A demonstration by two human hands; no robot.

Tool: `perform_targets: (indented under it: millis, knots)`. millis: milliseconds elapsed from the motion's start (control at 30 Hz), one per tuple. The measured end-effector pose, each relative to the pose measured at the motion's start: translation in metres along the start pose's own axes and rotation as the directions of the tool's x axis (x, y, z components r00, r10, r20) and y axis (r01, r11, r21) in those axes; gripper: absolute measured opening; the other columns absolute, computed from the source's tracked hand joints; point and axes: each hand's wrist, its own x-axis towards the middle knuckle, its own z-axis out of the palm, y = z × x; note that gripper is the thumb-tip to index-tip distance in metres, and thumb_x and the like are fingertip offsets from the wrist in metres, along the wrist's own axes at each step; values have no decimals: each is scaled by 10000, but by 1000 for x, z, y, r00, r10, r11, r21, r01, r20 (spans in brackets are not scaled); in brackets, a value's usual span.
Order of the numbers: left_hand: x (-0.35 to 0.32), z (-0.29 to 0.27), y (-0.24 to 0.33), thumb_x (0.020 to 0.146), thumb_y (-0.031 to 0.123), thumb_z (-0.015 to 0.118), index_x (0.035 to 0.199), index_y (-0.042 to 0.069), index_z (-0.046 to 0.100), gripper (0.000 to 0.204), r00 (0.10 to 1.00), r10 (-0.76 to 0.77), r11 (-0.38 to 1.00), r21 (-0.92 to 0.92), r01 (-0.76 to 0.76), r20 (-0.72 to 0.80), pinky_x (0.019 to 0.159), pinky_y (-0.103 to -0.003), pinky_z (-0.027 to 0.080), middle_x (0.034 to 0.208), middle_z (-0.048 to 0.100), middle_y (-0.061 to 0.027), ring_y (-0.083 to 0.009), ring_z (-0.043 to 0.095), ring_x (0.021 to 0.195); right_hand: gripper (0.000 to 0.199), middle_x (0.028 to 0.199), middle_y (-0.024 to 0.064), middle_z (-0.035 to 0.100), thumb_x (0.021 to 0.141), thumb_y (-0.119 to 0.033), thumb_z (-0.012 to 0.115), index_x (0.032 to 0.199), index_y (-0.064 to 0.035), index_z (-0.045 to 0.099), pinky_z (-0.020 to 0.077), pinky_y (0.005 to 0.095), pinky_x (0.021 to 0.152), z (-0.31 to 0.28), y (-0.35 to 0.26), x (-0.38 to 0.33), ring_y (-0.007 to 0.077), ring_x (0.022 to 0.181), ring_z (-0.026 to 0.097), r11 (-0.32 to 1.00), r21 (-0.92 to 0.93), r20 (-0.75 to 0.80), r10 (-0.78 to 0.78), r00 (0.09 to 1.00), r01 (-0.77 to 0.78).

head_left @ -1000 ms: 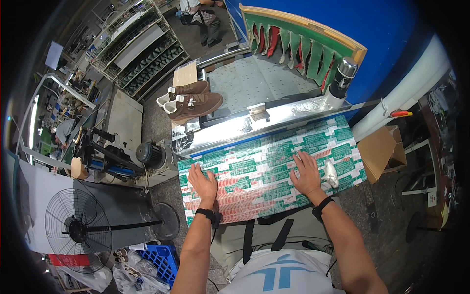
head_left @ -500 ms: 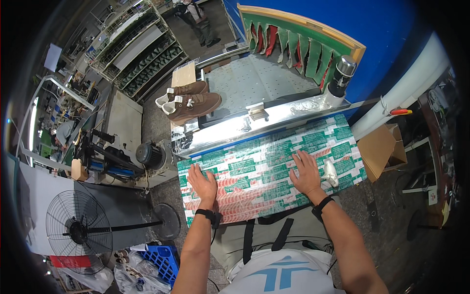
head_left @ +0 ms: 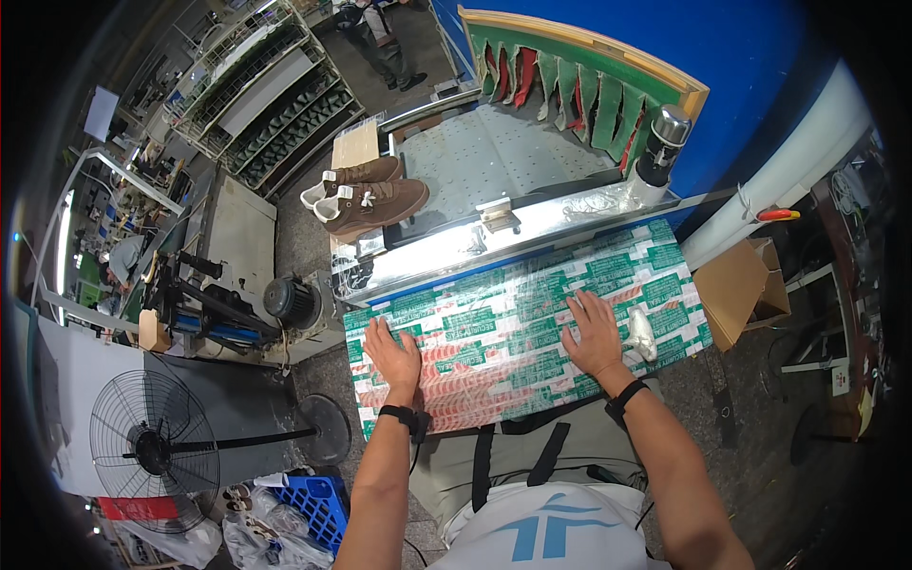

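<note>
My left hand [head_left: 392, 355] lies flat on the left side of a board [head_left: 494, 366] covered in green, white and red tape. On its right half rests my right hand [head_left: 593, 334], fingers spread and holding nothing. Just right of that hand sits a small crumpled white bundle [head_left: 641, 334]; I cannot make out what it is. Beyond the board, a pair of brown shoes [head_left: 380, 209] with pale linings stands at the left end of a grey perforated metal bed [head_left: 503, 157]. Both wrists wear black bands.
Green and red strips [head_left: 570, 90] hang across a machine opening. A steel-topped flask [head_left: 665, 138] stands at its right corner. An open cardboard box [head_left: 746, 290] is at the right, a black fan [head_left: 152, 448] at the left. Shoe racks [head_left: 275, 104] and a person [head_left: 380, 47] are farther back.
</note>
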Motion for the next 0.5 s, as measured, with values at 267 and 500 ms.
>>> perform_targets:
  millis: [267,500]
  knots:
    - [0,-3,2,1068,288,596,1580,-38,501,614,999,-20,1000,-3,20,28,1352,-629,179,1696,424,-271,-478,324,1613,609,1577,211,564,958,-245,721,1521,-51,597,377,565,1272,0,-1,0,423,1489,509,1000,1,-5,-1,1000,1]
    - [0,-4,2,1068,284,596,1576,-38,504,609,999,-18,1000,-10,18,32,1353,-634,174,1698,420,-272,-479,320,1615,607,1576,207,565,956,-243,721,1517,-48,597,383,566,1265,-1,-1,1,423,1483,513,1000,6,-6,-3,1000,3]
